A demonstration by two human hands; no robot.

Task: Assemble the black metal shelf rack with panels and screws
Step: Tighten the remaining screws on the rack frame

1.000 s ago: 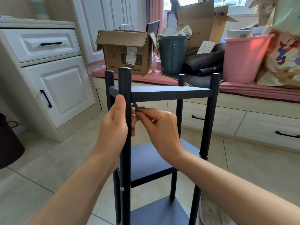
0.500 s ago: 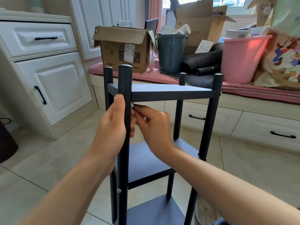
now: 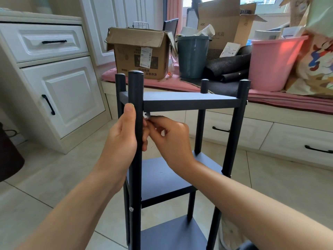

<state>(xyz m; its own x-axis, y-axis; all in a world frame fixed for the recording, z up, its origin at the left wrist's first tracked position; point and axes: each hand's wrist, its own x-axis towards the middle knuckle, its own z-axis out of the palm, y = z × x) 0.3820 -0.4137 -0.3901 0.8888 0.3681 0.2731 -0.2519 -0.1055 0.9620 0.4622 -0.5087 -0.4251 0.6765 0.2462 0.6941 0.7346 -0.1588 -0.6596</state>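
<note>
Near post (image 3: 136,123): left hand (image 3: 120,139) grip wrapped round it, steadying; right hand (image 3: 171,139) grip pinching small silver fastener (image 3: 147,115) beside it, under top panel (image 3: 191,102).

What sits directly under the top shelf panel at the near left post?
Under the black top shelf panel, the right hand pinches a small silvery metal piece beside the black near post, which the left hand grips. Any screw hole is hidden.

the black metal shelf rack (image 3: 180,103) stands upright on the tiled floor, four round posts carrying three flat dark panels, one above another. a small silvery screw (image 3: 147,115) sits just under the top panel's near left corner.
</note>
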